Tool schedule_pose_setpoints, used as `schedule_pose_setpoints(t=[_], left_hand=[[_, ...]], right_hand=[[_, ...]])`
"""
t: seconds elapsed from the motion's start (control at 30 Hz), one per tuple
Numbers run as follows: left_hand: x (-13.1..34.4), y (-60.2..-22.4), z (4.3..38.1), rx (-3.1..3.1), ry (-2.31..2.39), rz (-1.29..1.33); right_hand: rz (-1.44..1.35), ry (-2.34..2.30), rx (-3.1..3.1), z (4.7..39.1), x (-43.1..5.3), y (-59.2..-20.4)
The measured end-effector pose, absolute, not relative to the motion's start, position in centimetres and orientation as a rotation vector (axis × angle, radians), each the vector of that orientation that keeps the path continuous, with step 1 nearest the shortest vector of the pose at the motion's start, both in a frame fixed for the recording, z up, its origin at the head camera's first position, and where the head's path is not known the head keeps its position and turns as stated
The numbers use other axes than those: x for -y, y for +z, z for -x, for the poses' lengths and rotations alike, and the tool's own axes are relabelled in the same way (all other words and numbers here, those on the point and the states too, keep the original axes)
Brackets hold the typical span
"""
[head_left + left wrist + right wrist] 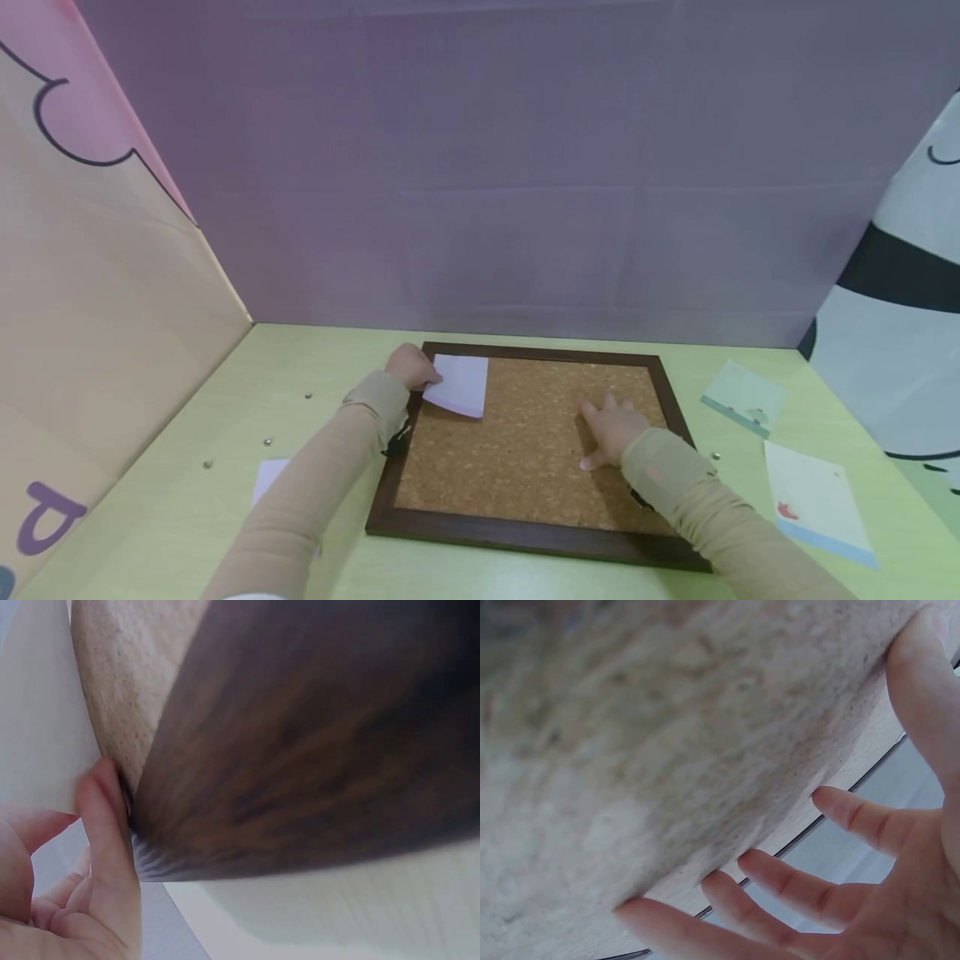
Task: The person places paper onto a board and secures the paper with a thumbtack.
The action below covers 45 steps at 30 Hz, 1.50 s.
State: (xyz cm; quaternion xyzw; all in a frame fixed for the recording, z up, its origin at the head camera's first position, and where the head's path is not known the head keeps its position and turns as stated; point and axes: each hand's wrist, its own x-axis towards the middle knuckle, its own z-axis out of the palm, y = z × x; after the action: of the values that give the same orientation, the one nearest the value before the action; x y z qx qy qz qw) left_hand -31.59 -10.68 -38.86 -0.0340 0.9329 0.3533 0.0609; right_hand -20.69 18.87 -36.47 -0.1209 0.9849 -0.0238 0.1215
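A cork board [525, 467] with a dark brown wooden frame lies flat on the table. At its upper left corner my left hand [411, 367] pinches the edge of a pale lilac-white sheet of note paper [461, 383] between thumb and finger. In the left wrist view the paper [45, 712] hangs over the cork beside the frame's corner [172, 840], with the fingertips right at that corner. Toward the board's right side, my right hand [617, 429] is spread out. Its fingertips [829, 796] rest on the cork in the right wrist view.
Right of the board lie a pale green note [746, 396] and a white note with a blue edge [817, 500]. Several small shiny pieces [267, 441] dot the table's left side; another [716, 456] sits right of the frame. My left forearm partly covers another pale sheet [268, 477].
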Motion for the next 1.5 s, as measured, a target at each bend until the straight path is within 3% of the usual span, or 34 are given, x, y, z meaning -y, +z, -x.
schedule_pose_setpoints(t=[1.5], left_hand=[[9.0, -37.9, 31.4, -2.869, 0.755, 0.108]], right_hand=[[0.389, -0.052, -2.85, 20.8, -19.7, -36.5]])
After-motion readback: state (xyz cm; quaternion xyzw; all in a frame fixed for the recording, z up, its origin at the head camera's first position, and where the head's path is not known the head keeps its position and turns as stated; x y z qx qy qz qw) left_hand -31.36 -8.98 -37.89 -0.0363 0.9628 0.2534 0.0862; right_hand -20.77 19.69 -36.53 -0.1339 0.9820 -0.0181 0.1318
